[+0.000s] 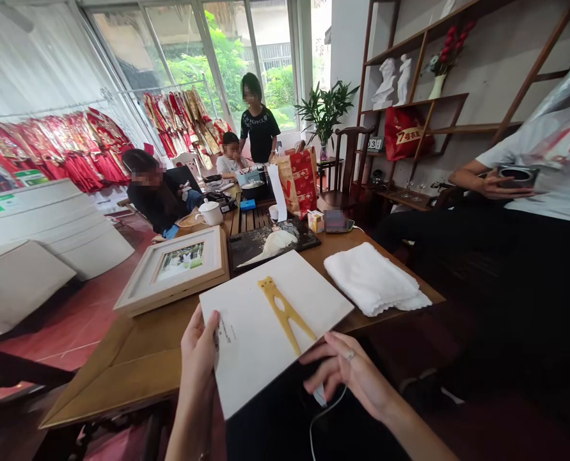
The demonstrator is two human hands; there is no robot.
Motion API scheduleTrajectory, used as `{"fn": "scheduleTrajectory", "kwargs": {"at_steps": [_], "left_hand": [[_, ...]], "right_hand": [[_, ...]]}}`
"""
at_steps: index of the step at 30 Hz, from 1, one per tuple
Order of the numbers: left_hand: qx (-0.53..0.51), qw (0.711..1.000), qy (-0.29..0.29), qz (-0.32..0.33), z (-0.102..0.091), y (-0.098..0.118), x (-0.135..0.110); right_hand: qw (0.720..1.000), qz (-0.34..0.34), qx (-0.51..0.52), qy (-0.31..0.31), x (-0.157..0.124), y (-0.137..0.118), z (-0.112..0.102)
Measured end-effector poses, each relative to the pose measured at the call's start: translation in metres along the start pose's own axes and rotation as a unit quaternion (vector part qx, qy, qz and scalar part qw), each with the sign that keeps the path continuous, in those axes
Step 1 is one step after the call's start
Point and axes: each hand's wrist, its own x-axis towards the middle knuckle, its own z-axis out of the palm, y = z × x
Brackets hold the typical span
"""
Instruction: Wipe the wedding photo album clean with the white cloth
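Observation:
My left hand (pixel 199 342) grips the left edge of a white flat board (pixel 246 346) that lies tilted over the near edge of a wooden table (pixel 135 358). A yellow forked tool (pixel 285 310) with a cat-shaped head rests on the board. My right hand (pixel 349 378) is under the board's lower right edge, fingers spread and touching its rim, a ring on one finger. A white cable (pixel 325 410) hangs below that hand.
A folded white towel (pixel 373 278) lies right of the board, a framed photo (pixel 176 266) to the left, a dark tray (pixel 270 243) behind. A red bag (pixel 298 179) and teapot (pixel 210 212) stand farther back. Three people sit or stand at the far end; another person sits at right with a phone (pixel 517 176).

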Motion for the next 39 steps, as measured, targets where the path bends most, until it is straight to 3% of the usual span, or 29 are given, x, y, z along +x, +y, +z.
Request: {"fn": "scheduleTrajectory", "kwargs": {"at_steps": [2, 5, 6, 8, 10, 12, 17, 20, 23, 28, 31, 36, 39], "left_hand": [[0.015, 1.000, 0.007, -0.010, -0.002, 0.005, 0.003], [0.019, 1.000, 0.002, -0.019, -0.003, 0.006, 0.007], [0.019, 1.000, -0.002, -0.024, -0.003, 0.006, 0.009], [0.023, 0.999, -0.003, -0.035, 0.000, 0.005, 0.013], [0.033, 0.998, -0.011, -0.046, 0.004, 0.003, 0.018], [0.044, 0.997, -0.027, -0.052, 0.009, -0.001, 0.024], [0.073, 0.993, -0.082, -0.049, 0.017, -0.009, 0.035], [0.133, 0.981, -0.138, -0.021, 0.017, -0.010, 0.036], [0.199, 0.965, -0.166, 0.025, 0.018, -0.009, 0.037], [0.257, 0.948, -0.165, 0.094, 0.020, -0.014, 0.040], [0.321, 0.926, -0.149, 0.132, 0.022, -0.015, 0.042], [0.465, 0.858, -0.114, 0.188, 0.029, -0.012, 0.041], [0.478, 0.852, -0.090, 0.192, 0.033, -0.012, 0.042]], "right_hand": [[0.993, 0.021, -0.106, -0.054, -0.013, -0.010, -0.022], [0.960, -0.127, -0.242, 0.058, -0.024, -0.038, -0.055], [0.928, -0.187, -0.300, 0.116, -0.023, -0.048, -0.066], [0.829, -0.277, -0.446, 0.191, -0.018, -0.067, -0.085], [0.744, -0.325, -0.552, 0.192, -0.007, -0.078, -0.103], [0.700, -0.335, -0.612, 0.153, 0.005, -0.082, -0.117], [0.679, -0.278, -0.676, 0.071, 0.023, -0.073, -0.140], [0.668, -0.273, -0.689, 0.064, 0.024, -0.072, -0.145], [0.670, -0.311, -0.668, 0.088, 0.023, -0.073, -0.144], [0.645, -0.423, -0.599, 0.217, 0.024, -0.061, -0.124], [0.640, -0.440, -0.601, 0.188, 0.028, -0.045, -0.106], [0.639, -0.408, -0.634, 0.150, 0.035, -0.029, -0.093], [0.639, -0.401, -0.640, 0.147, 0.034, -0.029, -0.093]]}}
